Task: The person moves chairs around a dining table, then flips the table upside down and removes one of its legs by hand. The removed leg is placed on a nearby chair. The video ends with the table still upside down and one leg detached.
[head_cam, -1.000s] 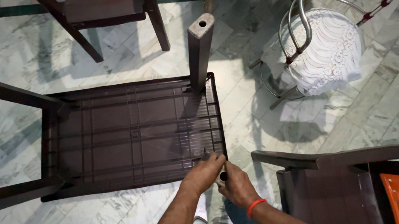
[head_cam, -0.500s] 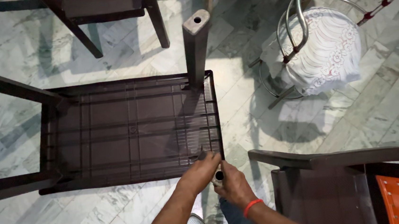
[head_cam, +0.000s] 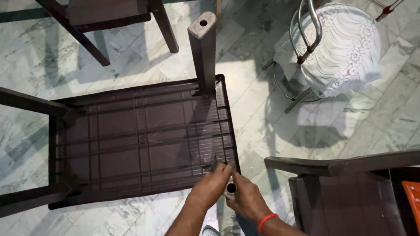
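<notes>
Both the left hand (head_cam: 214,184) and right hand (head_cam: 246,200) have fingers closed around the near-right table leg (head_cam: 230,187) of the overturned brown plastic table (head_cam: 141,138) on the marble floor (head_cam: 321,129), likely light, stiff, best gripped near its socket.

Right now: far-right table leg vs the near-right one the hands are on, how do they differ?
The far-right leg stands free and untouched; the near-right leg is gripped at its top by the left hand and right hand. The far-right leg shows its whole dark shaft; the near-right leg shows only its end, since the hands cover the rest. Both are legs of the upturned brown table, each with a pale end and a round hole.
</notes>
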